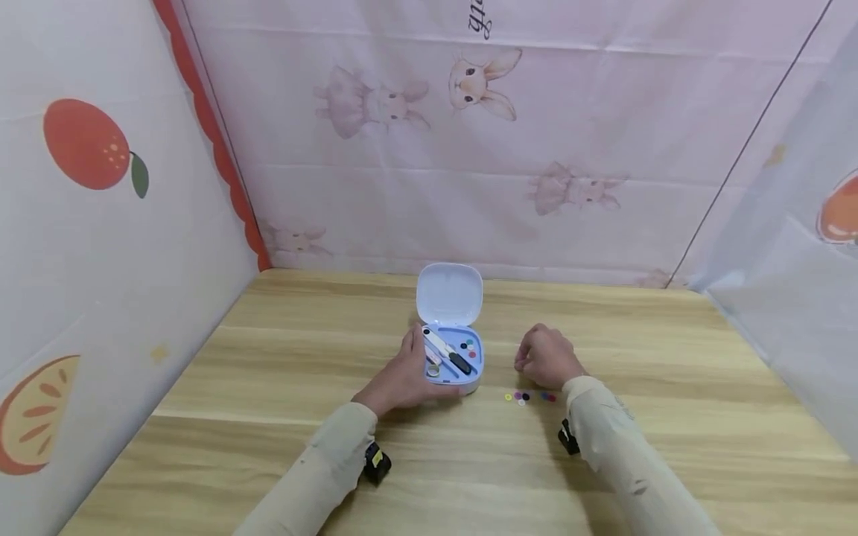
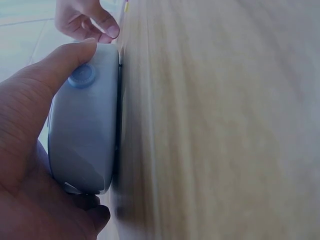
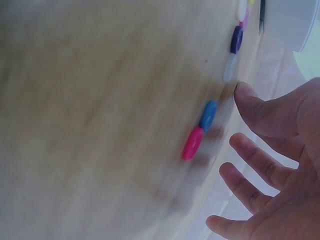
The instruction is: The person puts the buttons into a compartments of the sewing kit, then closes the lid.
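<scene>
Head view shows a wide pink cloth (image 1: 402, 193) with printed rabbits, which hangs behind a wooden table (image 1: 281, 357) of pale yellow-brown grain. On this table stands a light-blue plastic box of rounded square shape (image 1: 473, 383), its lid (image 1: 449, 295) raised at the far side. The left hand (image 1: 404, 378) holds this box: the thumb lies along the front wall and other fingers are at the left side, so the grip is about as wide as the box. The right hand (image 1: 546, 359) is to the right of the box, apart from it. Its thumb and one finger are close together, but I cannot tell if some small thing is between the tips. In the box lie a slim tool with black handle (image 1: 460, 363), set diagonally, and, in the right compartment, small round coloured buttons (image 1: 472, 355). Also small are the flat round plastic buttons on the table: yellow (image 1: 508, 397), purple, white, dark, blue (image 3: 208, 116) and red (image 3: 192, 144). They make a broken row, running left to right, on the person's side of the right hand, which is clearly the nearer hand; the compartment is to the left of its fingertips
</scene>
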A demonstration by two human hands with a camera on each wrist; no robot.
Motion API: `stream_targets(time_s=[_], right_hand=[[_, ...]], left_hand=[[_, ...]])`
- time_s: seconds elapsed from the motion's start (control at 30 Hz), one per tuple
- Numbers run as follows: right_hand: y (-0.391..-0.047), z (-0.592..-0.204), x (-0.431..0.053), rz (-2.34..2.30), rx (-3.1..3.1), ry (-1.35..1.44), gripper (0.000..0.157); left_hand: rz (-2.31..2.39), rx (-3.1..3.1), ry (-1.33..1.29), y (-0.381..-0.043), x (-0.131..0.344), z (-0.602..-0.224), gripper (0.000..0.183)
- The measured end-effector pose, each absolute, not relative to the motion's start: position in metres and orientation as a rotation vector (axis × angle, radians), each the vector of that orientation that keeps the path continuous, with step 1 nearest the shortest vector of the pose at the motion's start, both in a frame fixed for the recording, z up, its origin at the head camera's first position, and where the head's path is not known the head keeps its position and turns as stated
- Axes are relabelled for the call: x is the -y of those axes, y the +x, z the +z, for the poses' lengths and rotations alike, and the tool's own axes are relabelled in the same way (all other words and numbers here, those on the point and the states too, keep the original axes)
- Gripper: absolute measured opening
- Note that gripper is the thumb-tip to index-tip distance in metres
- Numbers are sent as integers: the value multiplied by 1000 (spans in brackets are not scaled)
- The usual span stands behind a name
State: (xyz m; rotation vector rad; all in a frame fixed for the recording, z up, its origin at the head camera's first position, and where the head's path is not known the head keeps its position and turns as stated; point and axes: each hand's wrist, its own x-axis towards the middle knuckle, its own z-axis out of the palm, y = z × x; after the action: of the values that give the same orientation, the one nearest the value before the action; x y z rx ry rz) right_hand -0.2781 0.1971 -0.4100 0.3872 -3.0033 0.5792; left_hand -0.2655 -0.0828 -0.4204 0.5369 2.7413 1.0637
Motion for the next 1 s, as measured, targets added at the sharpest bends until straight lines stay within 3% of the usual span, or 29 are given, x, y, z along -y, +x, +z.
stream_targets(time_s=[1.0], right_hand=[[-288, -403, -182, 677, 3006, 345, 15]], left_hand=[[1033, -2724, 550, -277, 88, -419, 140]])
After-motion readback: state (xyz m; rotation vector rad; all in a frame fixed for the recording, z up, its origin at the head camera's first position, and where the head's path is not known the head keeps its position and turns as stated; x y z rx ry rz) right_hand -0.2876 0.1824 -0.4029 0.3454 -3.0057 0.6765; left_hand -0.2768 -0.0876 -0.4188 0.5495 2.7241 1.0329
